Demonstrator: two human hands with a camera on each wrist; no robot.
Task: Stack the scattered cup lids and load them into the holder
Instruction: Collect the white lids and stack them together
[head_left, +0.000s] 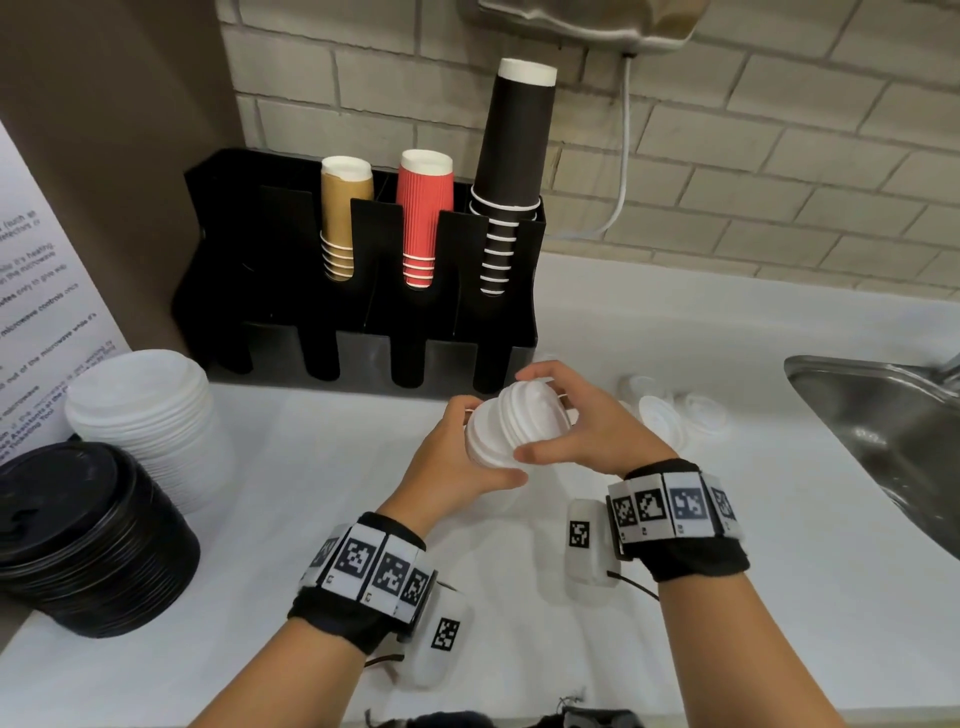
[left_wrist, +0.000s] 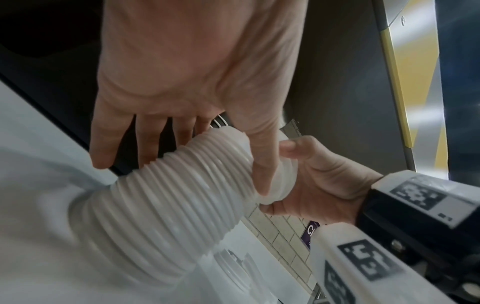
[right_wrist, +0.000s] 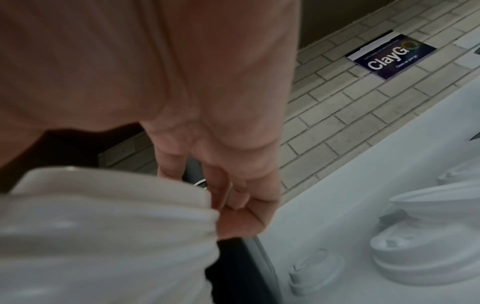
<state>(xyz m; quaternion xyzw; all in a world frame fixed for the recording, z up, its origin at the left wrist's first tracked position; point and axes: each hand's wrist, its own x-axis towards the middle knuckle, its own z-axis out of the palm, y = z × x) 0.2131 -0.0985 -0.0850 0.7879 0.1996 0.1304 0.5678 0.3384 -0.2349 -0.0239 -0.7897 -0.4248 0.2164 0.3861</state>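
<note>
While both the left hand (head_left: 457, 457) and right hand (head_left: 582, 426) clasp the lid stack (head_left: 514, 421), squeezing its ends evenly should keep it straight for the holder (head_left: 358, 312).

The stack of lids (head_left: 514, 421) held between the hands is white, ribbed with fine rings along its side. The loose lids (head_left: 675, 410) on the right are translucent white on a white surface (head_left: 727, 597). At near left a pile of black lids (head_left: 88, 540) sits beside a pile of white lids (head_left: 150, 415). The holder (head_left: 358, 332) is black; in it stand tan cups (head_left: 343, 218), red ridged cups (head_left: 423, 218) and black cups (head_left: 511, 171), all with white rims. The wristbands (head_left: 374, 571) are black with white tags bearing black square patterns. The wall (head_left: 779, 130) is pale grey brick, the sink (head_left: 883, 431) silver steel.
</note>
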